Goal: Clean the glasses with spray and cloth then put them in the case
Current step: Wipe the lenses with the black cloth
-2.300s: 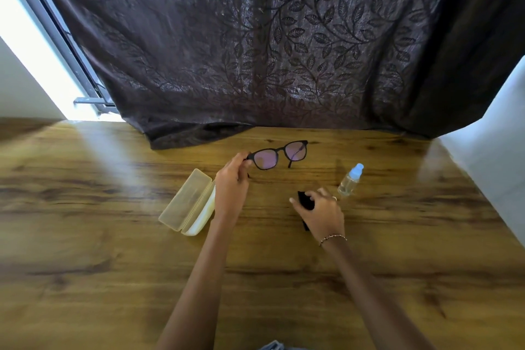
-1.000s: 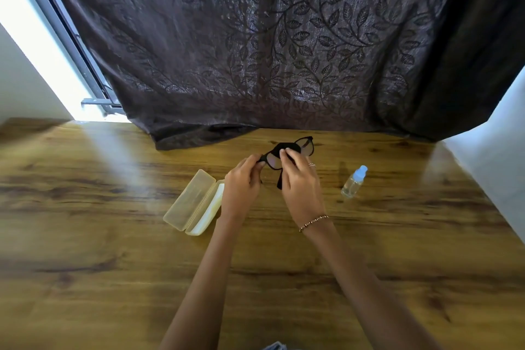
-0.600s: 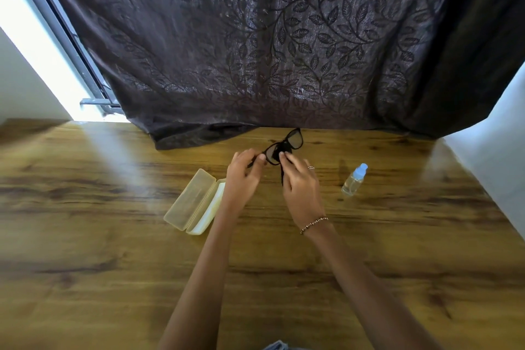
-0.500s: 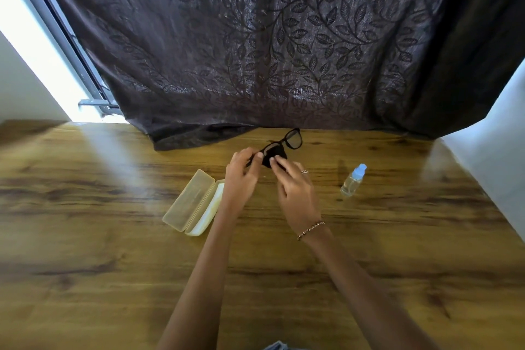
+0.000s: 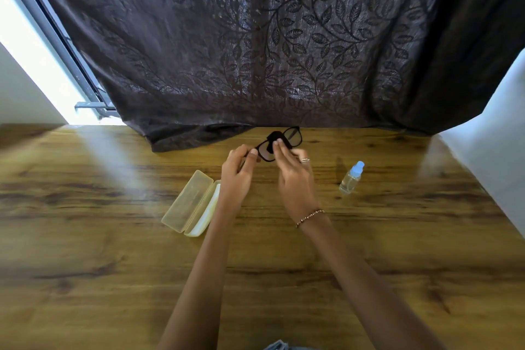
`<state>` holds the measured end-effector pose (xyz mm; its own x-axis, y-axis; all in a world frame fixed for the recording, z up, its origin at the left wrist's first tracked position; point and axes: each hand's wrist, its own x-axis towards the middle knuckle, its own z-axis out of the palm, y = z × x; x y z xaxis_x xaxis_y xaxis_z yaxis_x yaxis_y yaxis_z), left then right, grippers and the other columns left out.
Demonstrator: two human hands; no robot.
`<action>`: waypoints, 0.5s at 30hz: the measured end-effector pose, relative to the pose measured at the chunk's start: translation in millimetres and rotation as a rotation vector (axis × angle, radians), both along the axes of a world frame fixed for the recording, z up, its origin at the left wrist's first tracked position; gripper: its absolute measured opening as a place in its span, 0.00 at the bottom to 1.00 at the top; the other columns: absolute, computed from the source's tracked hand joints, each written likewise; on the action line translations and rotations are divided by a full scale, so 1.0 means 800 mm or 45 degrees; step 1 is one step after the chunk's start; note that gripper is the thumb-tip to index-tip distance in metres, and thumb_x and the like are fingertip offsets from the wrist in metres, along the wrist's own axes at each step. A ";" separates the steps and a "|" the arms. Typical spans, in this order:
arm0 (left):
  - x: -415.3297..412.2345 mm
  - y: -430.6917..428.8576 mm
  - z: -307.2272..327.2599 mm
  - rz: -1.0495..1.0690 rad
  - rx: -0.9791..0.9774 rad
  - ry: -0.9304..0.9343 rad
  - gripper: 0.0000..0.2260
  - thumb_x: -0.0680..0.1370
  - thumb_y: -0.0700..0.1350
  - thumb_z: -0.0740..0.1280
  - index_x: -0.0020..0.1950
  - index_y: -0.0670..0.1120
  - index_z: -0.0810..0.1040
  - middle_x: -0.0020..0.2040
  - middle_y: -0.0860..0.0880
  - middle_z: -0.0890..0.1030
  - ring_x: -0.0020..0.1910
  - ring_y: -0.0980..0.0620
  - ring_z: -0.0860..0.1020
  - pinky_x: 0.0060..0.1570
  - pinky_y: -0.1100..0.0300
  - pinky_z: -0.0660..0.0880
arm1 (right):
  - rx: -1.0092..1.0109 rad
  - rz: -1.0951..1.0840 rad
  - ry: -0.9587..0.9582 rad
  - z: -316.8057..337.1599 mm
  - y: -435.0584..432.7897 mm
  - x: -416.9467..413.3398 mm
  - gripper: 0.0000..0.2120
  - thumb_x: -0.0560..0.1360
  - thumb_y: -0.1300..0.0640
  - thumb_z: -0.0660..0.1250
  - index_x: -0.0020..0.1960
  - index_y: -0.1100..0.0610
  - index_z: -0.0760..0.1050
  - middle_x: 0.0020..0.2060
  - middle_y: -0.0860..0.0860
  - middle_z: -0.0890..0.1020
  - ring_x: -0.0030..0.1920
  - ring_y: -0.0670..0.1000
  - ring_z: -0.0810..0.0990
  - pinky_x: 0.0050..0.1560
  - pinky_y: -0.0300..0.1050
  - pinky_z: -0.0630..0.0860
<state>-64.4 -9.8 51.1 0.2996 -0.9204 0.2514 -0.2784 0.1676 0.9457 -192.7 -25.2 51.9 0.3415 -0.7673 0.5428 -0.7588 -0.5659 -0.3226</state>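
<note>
The black-framed glasses (image 5: 295, 136) are held up above the far middle of the wooden table (image 5: 113, 264). My left hand (image 5: 235, 176) pinches the frame at its left end. With my right hand (image 5: 295, 182) I pinch a small black cloth (image 5: 277, 138) against the frame near the bridge, between the two lenses. A pale yellow glasses case (image 5: 190, 203) lies open on the table, just left of my left wrist. The small clear spray bottle (image 5: 350, 178) with a light blue cap stands to the right of my right hand.
A dark leaf-patterned curtain (image 5: 255, 51) hangs along the table's far edge, its hem lying on the wood behind the glasses. A bright window frame (image 5: 56, 45) is at far left. A white wall (image 5: 488, 156) borders the table's right side.
My right hand picked the cloth up from the table and brought it to the glasses. Since half a second ago the cloth has slid from the left lens toward the bridge.
</note>
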 end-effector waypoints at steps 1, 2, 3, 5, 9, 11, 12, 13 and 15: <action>0.002 -0.001 -0.001 0.017 -0.010 0.006 0.09 0.81 0.45 0.60 0.43 0.46 0.76 0.39 0.55 0.76 0.44 0.53 0.73 0.47 0.57 0.69 | 0.005 -0.033 -0.014 0.000 0.000 -0.001 0.26 0.69 0.75 0.67 0.66 0.66 0.71 0.63 0.58 0.77 0.50 0.57 0.77 0.49 0.48 0.80; 0.004 -0.001 -0.001 0.027 -0.009 0.016 0.10 0.81 0.45 0.60 0.43 0.44 0.76 0.40 0.52 0.76 0.45 0.51 0.73 0.48 0.56 0.69 | -0.009 -0.043 -0.014 0.000 0.004 0.000 0.24 0.69 0.73 0.68 0.65 0.66 0.72 0.62 0.58 0.78 0.49 0.56 0.77 0.47 0.47 0.80; 0.005 -0.003 -0.003 0.032 0.001 0.029 0.10 0.81 0.45 0.60 0.44 0.43 0.76 0.41 0.49 0.76 0.45 0.49 0.73 0.48 0.54 0.70 | -0.027 -0.029 0.002 -0.002 0.011 0.003 0.23 0.69 0.72 0.69 0.64 0.66 0.73 0.61 0.57 0.79 0.48 0.55 0.77 0.46 0.46 0.80; 0.004 -0.004 -0.004 0.011 0.027 0.084 0.08 0.81 0.44 0.60 0.44 0.45 0.76 0.41 0.48 0.75 0.44 0.49 0.73 0.48 0.52 0.70 | -0.053 0.070 0.060 -0.002 0.023 0.010 0.24 0.69 0.72 0.68 0.65 0.64 0.73 0.61 0.56 0.79 0.49 0.55 0.77 0.47 0.43 0.80; 0.007 -0.006 -0.003 0.030 0.028 0.112 0.08 0.81 0.46 0.60 0.45 0.47 0.77 0.45 0.45 0.78 0.49 0.45 0.75 0.53 0.48 0.72 | -0.030 0.026 0.007 0.006 0.006 0.011 0.28 0.69 0.75 0.67 0.67 0.64 0.70 0.64 0.56 0.76 0.52 0.55 0.76 0.48 0.43 0.80; 0.011 -0.005 -0.002 0.060 0.016 0.150 0.08 0.80 0.48 0.60 0.44 0.50 0.78 0.46 0.45 0.79 0.50 0.46 0.76 0.55 0.47 0.72 | -0.015 -0.046 -0.013 0.005 0.005 0.006 0.27 0.68 0.75 0.69 0.66 0.65 0.71 0.62 0.56 0.78 0.50 0.55 0.76 0.48 0.44 0.80; 0.012 -0.005 0.000 0.064 0.014 0.161 0.08 0.80 0.48 0.60 0.45 0.51 0.78 0.46 0.45 0.80 0.50 0.46 0.76 0.56 0.47 0.72 | -0.037 -0.055 0.002 0.002 0.009 0.006 0.26 0.68 0.74 0.69 0.65 0.65 0.72 0.61 0.56 0.79 0.50 0.54 0.76 0.48 0.44 0.80; 0.012 -0.006 -0.001 0.063 0.016 0.160 0.08 0.80 0.49 0.60 0.46 0.50 0.78 0.47 0.45 0.80 0.51 0.45 0.77 0.56 0.46 0.72 | -0.067 -0.039 0.023 -0.001 0.016 0.007 0.24 0.69 0.74 0.68 0.64 0.65 0.73 0.61 0.56 0.79 0.50 0.54 0.76 0.48 0.44 0.80; 0.009 -0.008 -0.002 0.040 0.030 0.163 0.08 0.80 0.49 0.60 0.48 0.49 0.78 0.48 0.44 0.80 0.51 0.44 0.77 0.56 0.43 0.73 | -0.101 0.032 0.066 -0.001 0.027 0.014 0.21 0.72 0.72 0.59 0.65 0.65 0.73 0.62 0.57 0.78 0.51 0.54 0.75 0.49 0.43 0.79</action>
<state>-57.1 -16.1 49.5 0.3565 -0.9152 0.1877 -0.1601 0.1381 0.9774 -181.4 -3.6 51.2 0.3893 -0.7136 0.5824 -0.7587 -0.6070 -0.2366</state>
